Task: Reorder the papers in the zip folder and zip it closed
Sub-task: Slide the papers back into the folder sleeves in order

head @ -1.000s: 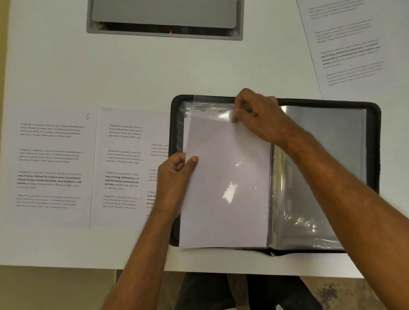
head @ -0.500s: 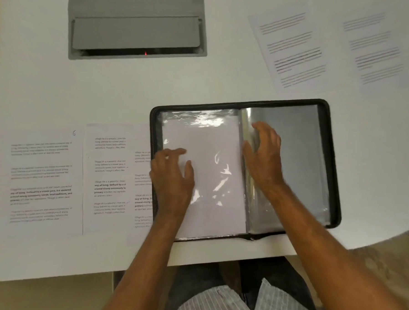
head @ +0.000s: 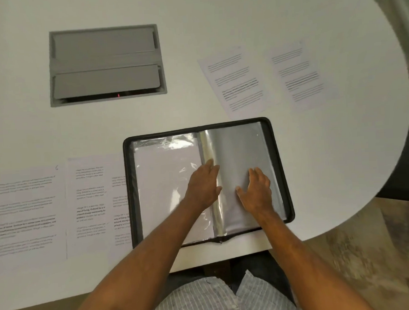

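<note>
Black zip folder (head: 272, 137) laid open flat, unzipped; blank-side sheet (head: 162, 180) sleeved on left page; printed papers (head: 26, 209) spread alongside.

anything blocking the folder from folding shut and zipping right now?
Yes: both hands. The left hand lies flat near the spine and the right hand lies flat on the empty right sleeve of the open zip folder. No loose sheet lies on its pages; the printed papers rest on the table beside it.
</note>
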The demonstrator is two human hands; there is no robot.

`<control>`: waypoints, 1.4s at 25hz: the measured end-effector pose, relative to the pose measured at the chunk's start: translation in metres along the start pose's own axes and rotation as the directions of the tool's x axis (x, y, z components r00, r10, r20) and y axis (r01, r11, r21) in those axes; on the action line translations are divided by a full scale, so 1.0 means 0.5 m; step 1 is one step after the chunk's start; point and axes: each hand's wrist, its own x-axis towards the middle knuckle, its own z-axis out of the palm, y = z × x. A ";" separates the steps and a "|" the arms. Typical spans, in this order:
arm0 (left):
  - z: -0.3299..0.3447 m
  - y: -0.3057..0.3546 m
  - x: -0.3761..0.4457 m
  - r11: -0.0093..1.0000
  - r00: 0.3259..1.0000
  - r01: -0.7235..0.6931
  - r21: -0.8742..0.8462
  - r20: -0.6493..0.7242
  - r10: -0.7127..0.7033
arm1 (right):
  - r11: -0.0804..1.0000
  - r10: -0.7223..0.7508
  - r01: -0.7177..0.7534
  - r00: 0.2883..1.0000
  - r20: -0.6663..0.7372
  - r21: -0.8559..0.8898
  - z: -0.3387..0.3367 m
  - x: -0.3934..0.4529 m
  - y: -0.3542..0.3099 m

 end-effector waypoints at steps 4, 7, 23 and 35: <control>-0.002 0.003 0.055 0.997 0.999 0.027 0.078 -0.040 -0.024 | 0.991 -0.036 0.051 0.992 -0.119 0.127 -0.057 0.090 0.006; 0.003 0.014 0.095 0.993 0.996 0.063 0.098 -0.075 -0.056 | 0.971 -0.076 0.113 0.981 -0.176 0.209 -0.111 0.188 -0.007; 0.045 0.074 0.218 0.970 0.933 0.230 0.076 -0.302 -0.197 | 0.998 -0.016 0.004 0.982 -0.187 -0.066 -0.266 0.634 -0.048; 0.057 0.064 0.218 0.975 0.930 0.215 0.056 -0.317 -0.187 | 0.892 -0.004 0.111 0.971 -0.239 0.439 -0.320 0.643 -0.040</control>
